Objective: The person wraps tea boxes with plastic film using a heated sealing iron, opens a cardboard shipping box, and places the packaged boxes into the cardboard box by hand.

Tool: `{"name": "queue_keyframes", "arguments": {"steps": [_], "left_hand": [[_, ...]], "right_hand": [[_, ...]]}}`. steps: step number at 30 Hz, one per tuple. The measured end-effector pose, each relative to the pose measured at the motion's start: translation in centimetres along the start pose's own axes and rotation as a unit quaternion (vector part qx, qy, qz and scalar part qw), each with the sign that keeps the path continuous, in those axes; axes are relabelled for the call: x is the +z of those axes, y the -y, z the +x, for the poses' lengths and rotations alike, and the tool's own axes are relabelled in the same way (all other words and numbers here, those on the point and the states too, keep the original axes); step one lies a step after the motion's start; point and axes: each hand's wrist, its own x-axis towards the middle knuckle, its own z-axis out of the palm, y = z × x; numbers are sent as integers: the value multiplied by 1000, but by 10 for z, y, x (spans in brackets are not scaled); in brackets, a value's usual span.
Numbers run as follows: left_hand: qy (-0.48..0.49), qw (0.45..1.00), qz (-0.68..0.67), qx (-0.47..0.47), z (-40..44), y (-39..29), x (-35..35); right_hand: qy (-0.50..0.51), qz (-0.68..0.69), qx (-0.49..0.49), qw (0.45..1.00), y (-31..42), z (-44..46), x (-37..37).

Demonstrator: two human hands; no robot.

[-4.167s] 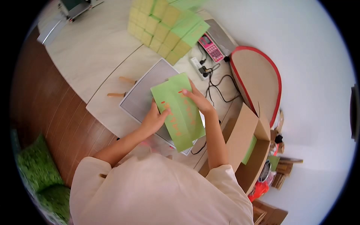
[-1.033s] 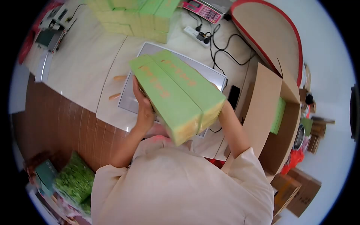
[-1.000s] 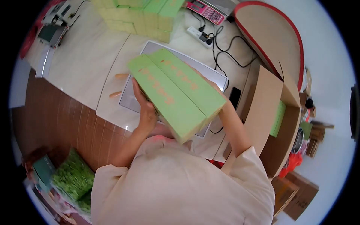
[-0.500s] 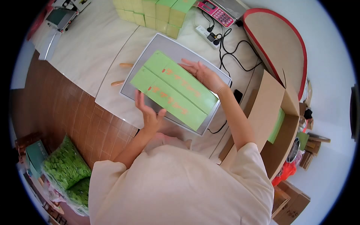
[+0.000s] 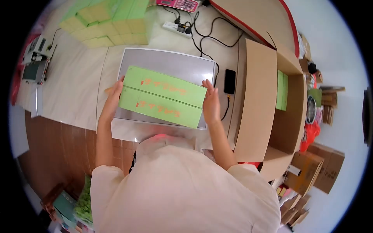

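Two long light-green boxes (image 5: 161, 96) with orange lettering lie side by side, tilted slightly, above a grey panel with a white rim (image 5: 171, 62). My left hand (image 5: 113, 98) is against their left end, its fingers partly hidden behind the edge. At the right end, my right hand (image 5: 211, 104) presses with the palm side, fingers pointing up past the corner. The pair is held between both hands. Whether the undersides touch the panel, I cannot tell.
A stack of green boxes (image 5: 112, 23) stands at the back left. On the right are an open cardboard carton (image 5: 256, 101) with green boxes inside, a black phone (image 5: 229, 81) on a cable, and a white power strip (image 5: 176, 29). A small machine (image 5: 37, 62) sits far left.
My hands have shifted from the long sides of the green boxes to their two ends. The boxes now lie closer to level across the view, and the camera view has turned.
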Motion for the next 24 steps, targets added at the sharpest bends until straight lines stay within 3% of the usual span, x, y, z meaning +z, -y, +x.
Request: {"name": "queue_keyframes", "arguments": {"steps": [1, 3, 8, 13, 17, 20, 24], "left_hand": [[12, 1000, 5, 1, 3, 5, 1], [17, 993, -60, -100, 8, 18, 7], [42, 997, 13, -61, 11, 20, 39], [77, 985, -132, -82, 7, 24, 87], [24, 988, -113, -107, 4, 10, 61], [24, 989, -122, -78, 6, 16, 23], [-22, 995, -83, -58, 4, 34, -23]], "right_hand": [[-5, 35, 0, 999, -1, -11, 13], [-20, 74, -5, 997, 5, -24, 21], [-61, -42, -13, 997, 31, -29, 9], [-112, -151, -44, 981, 101, -41, 12], [-98, -278, -46, 954, 107, -20, 42], [-60, -233, -46, 970, 76, 2, 55], [-4, -279, -26, 960, 49, 19, 91]]}}
